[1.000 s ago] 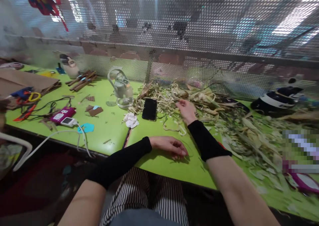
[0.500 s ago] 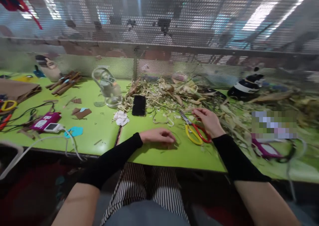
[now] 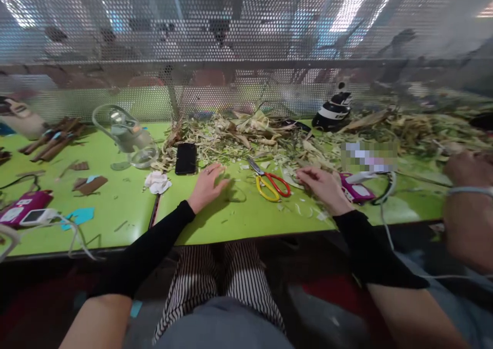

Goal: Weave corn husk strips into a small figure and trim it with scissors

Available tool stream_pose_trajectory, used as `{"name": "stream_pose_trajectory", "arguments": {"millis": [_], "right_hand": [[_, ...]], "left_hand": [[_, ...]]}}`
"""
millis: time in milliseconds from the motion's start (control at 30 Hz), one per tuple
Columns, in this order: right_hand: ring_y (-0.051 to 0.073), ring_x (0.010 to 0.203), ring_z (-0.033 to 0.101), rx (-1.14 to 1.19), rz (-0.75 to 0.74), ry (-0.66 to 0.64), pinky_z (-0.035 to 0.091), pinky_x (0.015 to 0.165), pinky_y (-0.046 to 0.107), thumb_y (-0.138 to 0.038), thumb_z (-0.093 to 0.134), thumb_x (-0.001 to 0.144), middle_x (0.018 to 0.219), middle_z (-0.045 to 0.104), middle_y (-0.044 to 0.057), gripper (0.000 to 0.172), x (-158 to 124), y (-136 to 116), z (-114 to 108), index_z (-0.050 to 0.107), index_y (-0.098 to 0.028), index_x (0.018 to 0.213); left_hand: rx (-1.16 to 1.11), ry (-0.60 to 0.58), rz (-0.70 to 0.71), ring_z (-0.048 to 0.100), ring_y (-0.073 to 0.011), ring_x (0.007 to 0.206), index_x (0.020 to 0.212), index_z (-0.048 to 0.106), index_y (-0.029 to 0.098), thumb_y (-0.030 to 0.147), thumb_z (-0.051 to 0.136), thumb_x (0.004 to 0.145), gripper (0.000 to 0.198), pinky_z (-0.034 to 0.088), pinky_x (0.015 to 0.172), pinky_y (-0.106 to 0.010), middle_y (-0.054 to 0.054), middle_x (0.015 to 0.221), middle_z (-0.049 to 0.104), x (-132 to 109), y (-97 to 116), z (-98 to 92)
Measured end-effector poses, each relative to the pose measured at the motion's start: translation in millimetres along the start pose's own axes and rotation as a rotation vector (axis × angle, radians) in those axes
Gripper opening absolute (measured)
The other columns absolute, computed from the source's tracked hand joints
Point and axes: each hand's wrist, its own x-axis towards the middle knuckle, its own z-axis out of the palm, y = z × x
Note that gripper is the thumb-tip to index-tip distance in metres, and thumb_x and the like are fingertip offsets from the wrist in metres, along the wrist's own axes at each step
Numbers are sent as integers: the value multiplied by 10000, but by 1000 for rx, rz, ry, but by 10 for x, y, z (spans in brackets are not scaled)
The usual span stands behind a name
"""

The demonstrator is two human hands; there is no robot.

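My left hand (image 3: 209,186) hovers low over or rests on the green table, just below the black phone (image 3: 186,158). Its fingers reach forward with the thumb apart, and it holds nothing. My right hand (image 3: 322,186) is closed in a pinch to the right of the scissors, and whatever its fingertips hold is too small to make out. A pale strip of husk (image 3: 291,177) lies near those fingertips. Between both hands, scissors (image 3: 267,179) with one yellow and one red handle lie on the table, untouched.
Dry husk scraps (image 3: 246,131) pile along the perforated metal screen (image 3: 227,90). To the left are a clear jug (image 3: 129,136), crumpled tissue (image 3: 157,182) and a purple box (image 3: 26,208) with cables. Another purple box (image 3: 356,189) and a co-worker's arm (image 3: 468,210) are at right.
The view has turned rightward. My left hand has moved forward and its fingers have spread. My right hand now sits farther from the scissors. A co-worker's arm has come into view at right.
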Motion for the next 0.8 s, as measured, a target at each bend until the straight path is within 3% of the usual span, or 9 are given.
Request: {"name": "stream_pose_trajectory", "arguments": {"millis": [100, 167, 300, 367, 433, 500, 600, 733, 800], "right_hand": [[202, 663, 613, -69, -62, -109, 474, 633, 334, -536, 820, 731, 738, 739, 29, 294, -79, -95, 210, 769, -249, 769], [209, 679, 627, -98, -104, -160, 486, 662, 344, -493, 810, 747, 768, 750, 27, 237, -113, -148, 364, 774, -261, 777], [218, 697, 623, -149, -182, -216, 498, 691, 356, -480, 788, 776, 804, 761, 25, 198, -109, -209, 567, 787, -293, 842], [219, 695, 620, -180, -210, -220, 505, 699, 358, -471, 771, 797, 803, 761, 23, 177, -46, -219, 618, 784, -300, 843], [219, 704, 631, -220, -227, -206, 515, 718, 361, -437, 755, 812, 807, 761, 22, 142, 83, -223, 657, 772, -296, 815], [225, 741, 654, -270, -233, -172, 526, 758, 371, -392, 730, 833, 845, 767, 27, 118, 290, -232, 693, 759, -284, 798], [249, 858, 692, -352, -233, -98, 541, 860, 403, -331, 680, 887, 937, 779, 50, 114, 737, -270, 735, 759, -261, 847], [305, 1149, 671, -478, -222, -4, 504, 1064, 474, -295, 697, 928, 1143, 764, 104, 155, 1462, -350, 771, 764, -205, 1034], [281, 1203, 656, -533, -194, 36, 540, 1047, 494, -356, 687, 979, 1314, 696, 116, 306, 1815, -383, 802, 705, -188, 1235]], "left_hand": [[4, -183, 215, 524, -252, 1469, 1354, 677, 249, 415, 666, 966, 423, 372, 1277, -463, -88, 1462, 666, -56, 98, 64], [92, -233, 230, 539, -266, 1459, 1263, 732, 301, 419, 757, 900, 382, 378, 1270, -489, -39, 1427, 697, -73, 99, 74], [288, 10, -60, 427, -418, 1530, 1308, 694, 138, 234, 567, 994, 352, 312, 1231, -722, -218, 1559, 553, -26, -58, -37], [310, 92, -111, 373, -412, 1567, 1363, 649, 97, 184, 489, 1011, 396, 312, 1247, -702, -251, 1605, 487, 4, -107, -96], [304, 109, -69, 409, -339, 1558, 1363, 655, 139, 192, 487, 1020, 385, 347, 1282, -595, -185, 1586, 536, 15, -88, -102], [265, 72, 44, 511, -288, 1486, 1291, 694, 163, 202, 513, 1017, 331, 383, 1281, -539, -141, 1478, 647, 0, -16, -49], [184, 7, 206, 628, -273, 1354, 1184, 731, 140, 211, 530, 1012, 274, 391, 1280, -553, -158, 1356, 718, -62, 106, 82], [164, 18, 272, 558, -307, 1436, 1177, 737, 159, 210, 525, 1010, 274, 453, 1236, -560, -152, 1398, 693, -138, 190, 177], [185, 22, 279, 553, -324, 1443, 1183, 737, 156, 185, 521, 1003, 283, 453, 1237, -564, -154, 1406, 688, -150, 206, 180]]}}
